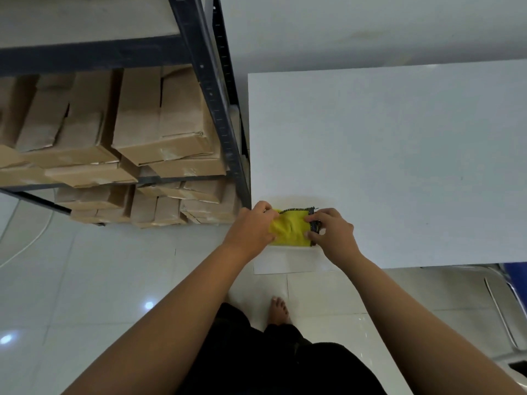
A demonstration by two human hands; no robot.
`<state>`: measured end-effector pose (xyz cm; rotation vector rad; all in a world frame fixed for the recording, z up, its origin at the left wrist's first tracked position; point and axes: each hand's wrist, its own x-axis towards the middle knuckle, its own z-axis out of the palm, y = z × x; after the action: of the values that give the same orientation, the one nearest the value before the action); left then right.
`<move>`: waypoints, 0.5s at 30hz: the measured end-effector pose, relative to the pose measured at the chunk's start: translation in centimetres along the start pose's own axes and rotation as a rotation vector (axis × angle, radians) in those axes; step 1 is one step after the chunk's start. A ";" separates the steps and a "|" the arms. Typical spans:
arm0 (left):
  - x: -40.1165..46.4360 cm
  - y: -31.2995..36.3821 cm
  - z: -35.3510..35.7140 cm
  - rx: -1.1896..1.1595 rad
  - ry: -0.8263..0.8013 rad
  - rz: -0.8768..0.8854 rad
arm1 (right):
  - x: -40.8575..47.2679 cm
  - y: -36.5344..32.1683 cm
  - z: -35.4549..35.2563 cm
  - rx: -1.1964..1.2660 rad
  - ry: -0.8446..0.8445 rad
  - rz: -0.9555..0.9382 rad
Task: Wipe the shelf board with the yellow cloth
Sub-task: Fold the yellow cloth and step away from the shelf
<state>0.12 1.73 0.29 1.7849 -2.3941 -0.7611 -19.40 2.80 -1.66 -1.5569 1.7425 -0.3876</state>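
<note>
The yellow cloth (289, 229) lies bunched up on the white shelf board (399, 155), close to the board's near edge and near its left corner. It has a dark trim along the top and right side. The left hand (251, 229) holds the cloth's left side with its fingers curled into the folds. The right hand (332, 230) pinches the dark trim on the cloth's right side. Both hands look like they are folding or straightening the cloth, not rubbing with it, though I can't be sure from here.

So I think the job is only at the start. The cloth is on the board, but almost all of the board, out to the far edge and the right side, is not yet covered by it. I can't see any dust or wet marks to show what is clean.

Left of the board stands a dark metal rack (211, 89) full of brown cardboard boxes (159, 118). The floor (99, 280) is shiny white tile.
</note>
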 end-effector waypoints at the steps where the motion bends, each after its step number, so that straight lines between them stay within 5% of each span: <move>1: -0.2 -0.3 0.1 0.076 0.024 0.028 | 0.0 -0.1 0.3 -0.033 -0.016 -0.015; 15: -0.5 -1.6 0.8 0.202 0.036 -0.115 | 1.3 0.4 1.4 -0.365 -0.085 -0.211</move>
<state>1.40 2.19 -0.94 2.0069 -2.4394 -0.5073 -18.68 1.99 -3.30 -1.9952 1.6522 -0.1036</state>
